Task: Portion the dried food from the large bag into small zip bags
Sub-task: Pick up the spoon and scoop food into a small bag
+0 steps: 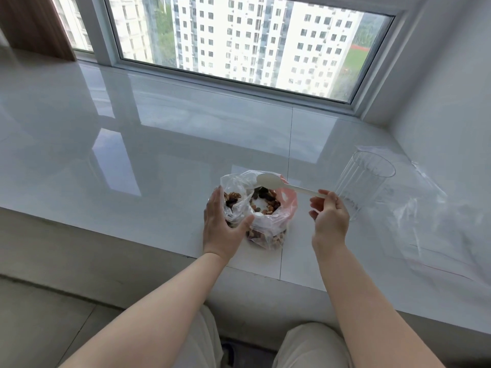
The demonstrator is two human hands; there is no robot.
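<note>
A large clear bag [268, 224] of mixed nuts and dried fruit [265, 203] stands open on the white sill near its front edge. My left hand [223, 224] grips the bag's left side and holds its mouth apart. My right hand [329, 216] pinches the handle of a white plastic spoon [273, 181], whose empty bowl hovers over the bag's far rim. Several flat clear small zip bags [425, 216] lie to the right on the sill.
A clear plastic cup [364, 181] stands just right of my right hand, partly on the zip bags. The glossy white sill [132, 168] stretches left and back to the window. A wall closes the right side. My knees are below the sill's edge.
</note>
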